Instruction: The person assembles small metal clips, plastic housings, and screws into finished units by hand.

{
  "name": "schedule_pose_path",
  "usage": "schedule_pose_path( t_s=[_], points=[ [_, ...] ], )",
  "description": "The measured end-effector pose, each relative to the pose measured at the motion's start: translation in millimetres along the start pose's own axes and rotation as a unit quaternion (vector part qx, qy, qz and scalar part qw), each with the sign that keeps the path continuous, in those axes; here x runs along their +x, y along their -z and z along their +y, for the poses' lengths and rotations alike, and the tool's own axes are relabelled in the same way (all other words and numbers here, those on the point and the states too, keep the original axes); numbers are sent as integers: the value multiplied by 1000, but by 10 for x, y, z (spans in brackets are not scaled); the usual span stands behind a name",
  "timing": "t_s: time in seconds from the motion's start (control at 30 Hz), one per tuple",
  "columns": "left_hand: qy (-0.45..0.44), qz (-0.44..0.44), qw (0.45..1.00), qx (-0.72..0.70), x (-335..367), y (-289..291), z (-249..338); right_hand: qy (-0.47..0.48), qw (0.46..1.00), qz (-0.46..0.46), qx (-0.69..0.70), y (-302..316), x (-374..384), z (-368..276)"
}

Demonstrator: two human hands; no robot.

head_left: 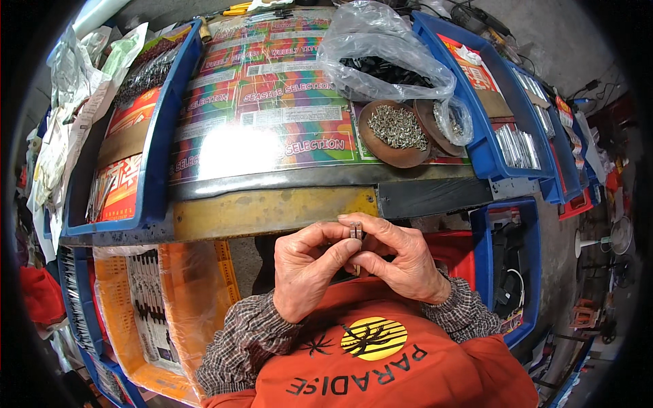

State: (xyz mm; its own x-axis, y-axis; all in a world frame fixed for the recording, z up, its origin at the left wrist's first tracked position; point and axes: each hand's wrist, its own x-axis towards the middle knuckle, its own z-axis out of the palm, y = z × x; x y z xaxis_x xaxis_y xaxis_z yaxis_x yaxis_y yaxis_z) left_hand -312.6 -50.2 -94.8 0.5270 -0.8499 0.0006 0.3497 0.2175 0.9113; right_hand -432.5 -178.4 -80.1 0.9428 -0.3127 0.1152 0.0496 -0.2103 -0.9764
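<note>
The left hand [298, 268] and right hand [409, 264], centre of the frame, pinch a small metal part [356, 230] between thumbs and fingers, just below the worktop [272, 209]. A loosened fingertip grip could drop it past the near edge.

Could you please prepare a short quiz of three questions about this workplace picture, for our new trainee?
1. True or false: the left hand and right hand together hold a small metallic piece.
2. What lies in the uncovered brown bowl?
3. The orange crate stands: A) at the person's right; B) at the person's left; C) on the table.

Key: 1 true; 2 many small shiny pieces; 3 B.
</note>
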Motion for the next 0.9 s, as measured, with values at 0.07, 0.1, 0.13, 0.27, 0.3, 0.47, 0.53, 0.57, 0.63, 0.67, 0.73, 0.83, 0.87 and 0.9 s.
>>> schedule_pose_path(
  t_s=[0.07, 0.1, 0.13, 0.27, 0.3, 0.47, 0.53, 0.57, 0.63, 0.67, 0.73, 0.83, 0.87, 0.9],
  points=[
    [2, 3, 1000, -1, 5, -3, -5, 3, 1000, 1, -13, 0, 3, -5],
    [2, 3, 1000, -2, 10, -4, -7, 3, 1000, 1, -13, 1, 7, -6],
    [3, 3, 1000, -2, 18, -6, -9, 6, 1000, 2, -18, 3, 13, -7],
    [-6, 3, 1000, -13, 81, -27, 62, 7, 1000, 10, -9, 24, 69, -24],
    [-8, 0, 1000, -7, 126, -35, 94, 4, 1000, 12, -9, 45, 97, -49],
    [-81, -33, 996, -5, 392, -101, 379, 63, 996, 32, -51, 185, 375, -310],
    [-94, -22, 995, 11, 458, -92, 504, 90, 996, 22, -19, 202, 499, -352],
    [-102, -18, 994, 29, 489, -83, 568, 95, 995, 19, -17, 207, 555, -383],
    [-110, -27, 993, 34, 584, -79, 635, 102, 994, 29, -36, 247, 630, -469],
    [-116, -32, 992, 39, 626, -81, 664, 106, 993, 45, -24, 242, 668, -474],
    [-130, -26, 991, 36, 691, -102, 706, 114, 992, 50, -17, 253, 740, -483],
    [-145, -12, 988, 46, 759, -95, 746, 119, 992, 42, -15, 291, 829, -492],
    [-149, -15, 988, 42, 783, -78, 744, 112, 993, 40, -17, 295, 853, -476],
    [-154, -22, 987, 37, 807, -78, 754, 104, 993, 41, -22, 308, 865, -482]
  ],
)
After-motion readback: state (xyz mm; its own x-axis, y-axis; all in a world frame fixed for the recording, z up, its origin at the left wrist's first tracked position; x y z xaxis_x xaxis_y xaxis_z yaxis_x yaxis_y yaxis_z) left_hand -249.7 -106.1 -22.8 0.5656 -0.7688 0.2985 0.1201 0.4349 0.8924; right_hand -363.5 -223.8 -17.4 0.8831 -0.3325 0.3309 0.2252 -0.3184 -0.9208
